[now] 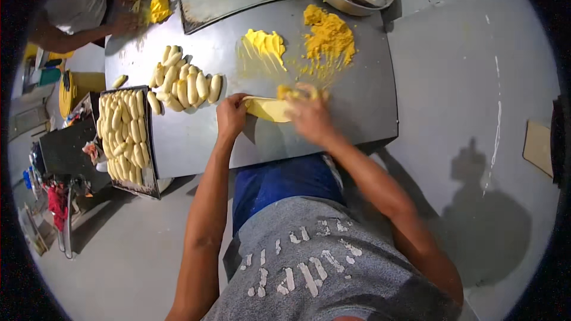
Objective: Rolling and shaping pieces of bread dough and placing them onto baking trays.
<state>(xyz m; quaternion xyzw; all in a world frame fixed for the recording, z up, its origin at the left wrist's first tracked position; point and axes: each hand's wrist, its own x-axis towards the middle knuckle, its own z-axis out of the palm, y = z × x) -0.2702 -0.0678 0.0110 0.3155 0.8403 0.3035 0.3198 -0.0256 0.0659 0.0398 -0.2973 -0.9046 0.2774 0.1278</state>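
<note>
Dough (266, 109): a pale, flat strip spanning the two hands, over the near side of the metal table (363, 122).
Left hand (232, 115): thumb and fingers pinching the strip's left end.
Right hand (310, 117): at the strip's right end, blurred; from here I can't tell whether it grips or is loose. Yellow crumbs (286, 91) show at its fingers.
Filling (331, 34): a crumbly orange-yellow heap beyond that hand.
Paste (266, 44): smooth, yellow, left of the heap.
Rolls (183, 86): piled left of the left hand; more fill a dark-edged tray (150, 169) at the table's left.
Co-worker (74, 0): across the far left corner, hands by a yellow lump (160, 7).
</note>
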